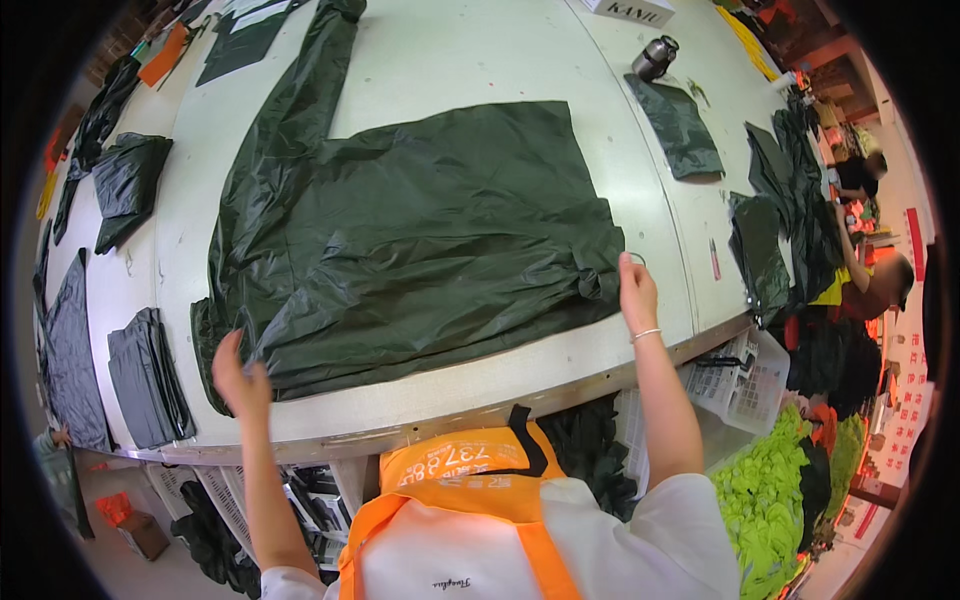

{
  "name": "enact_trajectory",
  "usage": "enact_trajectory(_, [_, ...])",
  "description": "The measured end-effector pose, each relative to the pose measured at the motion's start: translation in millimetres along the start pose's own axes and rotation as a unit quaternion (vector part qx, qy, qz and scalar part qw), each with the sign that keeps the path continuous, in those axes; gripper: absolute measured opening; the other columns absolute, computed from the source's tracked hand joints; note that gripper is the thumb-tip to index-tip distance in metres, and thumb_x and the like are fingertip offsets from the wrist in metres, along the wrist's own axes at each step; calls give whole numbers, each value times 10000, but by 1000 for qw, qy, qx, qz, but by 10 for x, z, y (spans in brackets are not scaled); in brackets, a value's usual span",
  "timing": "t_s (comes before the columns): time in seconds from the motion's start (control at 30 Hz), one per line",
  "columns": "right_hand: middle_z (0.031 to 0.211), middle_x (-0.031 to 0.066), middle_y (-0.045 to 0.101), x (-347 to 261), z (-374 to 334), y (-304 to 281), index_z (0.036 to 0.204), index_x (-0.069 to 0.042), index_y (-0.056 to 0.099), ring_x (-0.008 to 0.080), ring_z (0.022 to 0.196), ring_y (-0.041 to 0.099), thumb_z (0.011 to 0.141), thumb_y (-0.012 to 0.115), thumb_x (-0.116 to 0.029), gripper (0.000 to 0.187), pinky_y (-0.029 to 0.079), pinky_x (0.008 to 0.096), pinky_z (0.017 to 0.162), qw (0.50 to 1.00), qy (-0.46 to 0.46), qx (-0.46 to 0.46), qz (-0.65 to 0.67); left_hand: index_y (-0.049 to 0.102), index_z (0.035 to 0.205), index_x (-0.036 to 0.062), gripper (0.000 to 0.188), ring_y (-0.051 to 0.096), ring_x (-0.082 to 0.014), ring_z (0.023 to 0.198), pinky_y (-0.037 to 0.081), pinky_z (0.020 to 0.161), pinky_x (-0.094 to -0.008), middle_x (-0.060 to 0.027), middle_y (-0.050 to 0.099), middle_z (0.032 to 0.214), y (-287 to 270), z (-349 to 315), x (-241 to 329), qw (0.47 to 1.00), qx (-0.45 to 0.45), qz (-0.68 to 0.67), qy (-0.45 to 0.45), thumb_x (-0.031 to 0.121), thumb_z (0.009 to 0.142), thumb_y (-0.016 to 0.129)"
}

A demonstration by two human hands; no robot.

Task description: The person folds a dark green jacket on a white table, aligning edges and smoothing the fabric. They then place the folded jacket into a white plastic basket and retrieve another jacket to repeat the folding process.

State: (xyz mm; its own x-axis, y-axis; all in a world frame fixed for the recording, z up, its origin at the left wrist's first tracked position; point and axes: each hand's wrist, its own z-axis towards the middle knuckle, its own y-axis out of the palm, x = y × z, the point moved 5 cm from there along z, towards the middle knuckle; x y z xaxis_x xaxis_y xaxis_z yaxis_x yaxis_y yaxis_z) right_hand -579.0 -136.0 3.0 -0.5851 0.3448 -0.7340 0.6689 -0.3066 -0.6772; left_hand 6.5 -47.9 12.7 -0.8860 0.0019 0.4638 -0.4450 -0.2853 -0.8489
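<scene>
A dark green garment [440, 200] of thin, slightly shiny cloth, like a rain jacket, lies spread on the pale table, wrinkled along its near half. One long sleeve [300, 85] stretches toward the far side at the left. At the garment's lower left corner is my left hand [242, 382], slightly blurred, thumb and fingers apart over the cloth's edge. My right hand [637, 292] is closed at the right edge, beside a bunched part of the cloth [597, 275]. A thin dark curve shows by its fingertips; what it is I cannot make out.
Folded dark pieces [148, 380] lie at the table's left. A metal flask [655, 58] stands far right near a folded dark piece [678, 130]. White plastic baskets [755, 385] and bright yellow-green cloth [760, 500] sit below the right edge. Other people work at right.
</scene>
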Motion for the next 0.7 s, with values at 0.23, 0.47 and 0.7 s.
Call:
enact_trajectory(0.23, [640,212,513,-490,161,-28,880,-28,501,393,568,499,966,479,-237,227,397,405,521,981,-176,76,-11,433,1369,182,618,234,-308,1376,167,1097,-546,-41,306,1487,1135,573,1063,970,-123,165,128,404,821,611])
enact_trajectory(0.47, [923,199,631,-92,611,138,1144,-66,518,385,792,593,914,553,-264,306,482,436,702,962,-93,2,-257,332,1429,145,706,186,-313,1398,122,1107,-553,-68,232,1521,1515,661,826,982,-166,41,78,417,830,590])
enact_trajectory(0.7, [1452,117,339,-956,153,651,1383,-134,398,335,1343,286,859,596,-212,565,221,505,1091,832,-441,-155,-298,408,1383,122,775,221,-369,1370,133,1103,-538,-122,270,1497,565,204,124,974,-160,153,37,461,736,668])
